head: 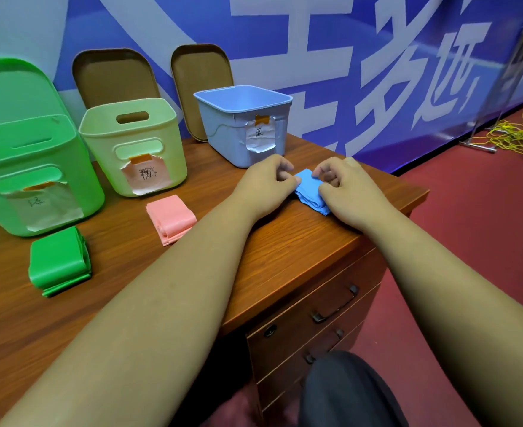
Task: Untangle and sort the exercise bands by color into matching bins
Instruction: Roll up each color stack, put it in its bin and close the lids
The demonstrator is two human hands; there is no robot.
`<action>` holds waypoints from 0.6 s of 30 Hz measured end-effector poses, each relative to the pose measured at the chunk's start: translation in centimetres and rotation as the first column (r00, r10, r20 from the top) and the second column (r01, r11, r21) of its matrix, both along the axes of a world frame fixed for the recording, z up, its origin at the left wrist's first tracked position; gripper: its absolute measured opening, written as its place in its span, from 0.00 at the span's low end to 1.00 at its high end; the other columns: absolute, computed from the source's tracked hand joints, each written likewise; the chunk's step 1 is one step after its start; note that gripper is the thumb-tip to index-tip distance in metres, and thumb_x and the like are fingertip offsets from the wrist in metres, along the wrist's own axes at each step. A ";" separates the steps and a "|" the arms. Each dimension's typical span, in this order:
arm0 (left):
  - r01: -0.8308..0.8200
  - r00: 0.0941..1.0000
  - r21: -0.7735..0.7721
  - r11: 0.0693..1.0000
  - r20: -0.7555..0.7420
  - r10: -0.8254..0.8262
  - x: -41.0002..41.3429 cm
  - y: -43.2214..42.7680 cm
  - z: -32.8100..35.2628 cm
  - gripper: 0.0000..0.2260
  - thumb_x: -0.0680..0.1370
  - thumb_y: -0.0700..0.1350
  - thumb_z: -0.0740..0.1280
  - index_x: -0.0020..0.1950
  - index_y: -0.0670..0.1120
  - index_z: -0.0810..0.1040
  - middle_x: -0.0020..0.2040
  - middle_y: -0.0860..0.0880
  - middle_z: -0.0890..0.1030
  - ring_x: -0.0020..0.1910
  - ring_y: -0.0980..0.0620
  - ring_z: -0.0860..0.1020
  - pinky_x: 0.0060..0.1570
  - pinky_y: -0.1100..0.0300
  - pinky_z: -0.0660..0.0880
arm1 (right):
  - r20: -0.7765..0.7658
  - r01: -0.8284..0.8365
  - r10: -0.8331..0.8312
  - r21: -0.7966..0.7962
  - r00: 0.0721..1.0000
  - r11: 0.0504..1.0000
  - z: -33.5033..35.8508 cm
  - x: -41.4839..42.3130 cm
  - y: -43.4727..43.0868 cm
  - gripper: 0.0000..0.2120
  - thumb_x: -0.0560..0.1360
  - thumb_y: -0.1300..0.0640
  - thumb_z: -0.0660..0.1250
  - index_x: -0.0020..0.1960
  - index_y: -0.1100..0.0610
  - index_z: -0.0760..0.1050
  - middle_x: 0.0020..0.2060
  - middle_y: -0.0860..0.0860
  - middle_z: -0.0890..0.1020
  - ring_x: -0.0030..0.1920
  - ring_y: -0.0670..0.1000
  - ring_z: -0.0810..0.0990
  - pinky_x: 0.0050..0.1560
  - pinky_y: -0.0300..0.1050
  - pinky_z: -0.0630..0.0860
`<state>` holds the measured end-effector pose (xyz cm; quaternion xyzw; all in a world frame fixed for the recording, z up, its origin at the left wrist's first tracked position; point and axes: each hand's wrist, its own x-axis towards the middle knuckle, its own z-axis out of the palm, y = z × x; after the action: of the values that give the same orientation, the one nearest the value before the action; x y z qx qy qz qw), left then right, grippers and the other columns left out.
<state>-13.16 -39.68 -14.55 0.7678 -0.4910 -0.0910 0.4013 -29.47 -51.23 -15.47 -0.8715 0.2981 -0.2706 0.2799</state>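
Wooden desk [285, 241] — bins [131, 143], folded bands [171, 217]

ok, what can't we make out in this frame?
Head view:
- contents of green bin, pale bin, blue bin: hidden by their own walls.
- blue band: mostly covered by left hand and right hand; folds unclear.
- green bin: cut off at left edge.
- paper labels: writing too small.

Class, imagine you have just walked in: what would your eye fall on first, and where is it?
The left hand and the right hand pinch a folded blue band near the right end of the desk, just in front of the blue bin. At far left stands a bright green bin with a folded green band before it; a folded pink band lies before the pale green bin between.
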 end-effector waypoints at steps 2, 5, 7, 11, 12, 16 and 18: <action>0.005 1.000 -0.017 1.000 0.003 -0.005 0.0 -0.2 -0.2 0.14 0.81 0.51 0.72 0.66 0.52 0.78 0.51 0.59 0.84 0.52 0.61 0.80 0.51 0.64 0.75 | -0.083 0.048 -0.051 -0.046 0.995 0.998 -0.3 0.4 -0.4 0.18 0.81 0.52 0.64 0.70 0.46 0.77 0.62 0.49 0.73 0.59 0.49 0.78 0.57 0.47 0.78; -0.003 0.998 -0.081 0.997 -0.067 -0.002 0.2 -0.6 -0.6 0.16 0.79 0.47 0.74 0.65 0.50 0.77 0.51 0.57 0.85 0.50 0.61 0.82 0.54 0.61 0.78 | -0.222 0.062 -0.092 -0.137 0.971 0.989 -0.7 1.0 -0.6 0.24 0.80 0.46 0.58 0.73 0.51 0.76 0.65 0.51 0.72 0.64 0.54 0.73 0.66 0.56 0.75; -0.005 0.987 -0.122 0.993 -0.160 -0.015 0.1 -0.7 -1.0 0.17 0.78 0.43 0.75 0.65 0.49 0.76 0.51 0.55 0.85 0.44 0.59 0.81 0.54 0.58 0.80 | -0.274 0.051 -0.093 -0.155 0.957 0.987 -0.9 1.0 -0.5 0.23 0.79 0.45 0.55 0.69 0.50 0.78 0.63 0.50 0.72 0.64 0.55 0.71 0.68 0.56 0.72; -0.008 0.969 -0.149 0.989 -0.243 -0.029 -0.1 -0.7 -0.9 0.18 0.77 0.41 0.75 0.65 0.50 0.76 0.50 0.55 0.84 0.43 0.56 0.83 0.52 0.57 0.81 | -0.226 0.025 -0.054 -0.128 0.973 0.991 -1.1 0.4 -0.3 0.23 0.77 0.46 0.53 0.64 0.48 0.79 0.62 0.48 0.73 0.60 0.54 0.71 0.66 0.56 0.73; -0.005 0.962 -0.157 0.988 -0.269 -0.038 0.0 -0.7 -0.8 0.19 0.77 0.40 0.75 0.65 0.50 0.77 0.50 0.55 0.84 0.43 0.56 0.83 0.52 0.58 0.81 | -0.212 0.020 -0.044 -0.115 0.976 0.993 -1.1 0.4 -0.5 0.21 0.77 0.46 0.54 0.62 0.47 0.79 0.61 0.47 0.73 0.59 0.53 0.71 0.64 0.56 0.73; 0.000 0.916 -0.165 0.986 -0.396 -0.066 0.2 -0.5 -0.7 0.21 0.75 0.34 0.73 0.66 0.48 0.76 0.49 0.51 0.83 0.43 0.55 0.81 0.49 0.62 0.80 | -0.190 0.023 -0.035 -0.066 0.981 0.998 -1.0 0.3 -0.7 0.16 0.78 0.46 0.59 0.61 0.45 0.79 0.61 0.44 0.74 0.58 0.50 0.72 0.62 0.52 0.72; 0.001 0.909 -0.136 0.991 -0.413 -0.058 0.5 -0.5 -0.6 0.24 0.75 0.33 0.74 0.68 0.48 0.76 0.51 0.50 0.83 0.44 0.51 0.81 0.47 0.64 0.78 | -0.203 0.018 -0.026 -0.045 0.979 0.999 -0.8 0.1 -0.7 0.15 0.79 0.46 0.61 0.62 0.46 0.80 0.62 0.44 0.73 0.59 0.49 0.71 0.63 0.50 0.71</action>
<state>-12.63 -40.17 -15.14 0.6949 -0.4109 -0.2256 0.5453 -29.33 -51.93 -16.28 -0.8971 0.3289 -0.1892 0.2263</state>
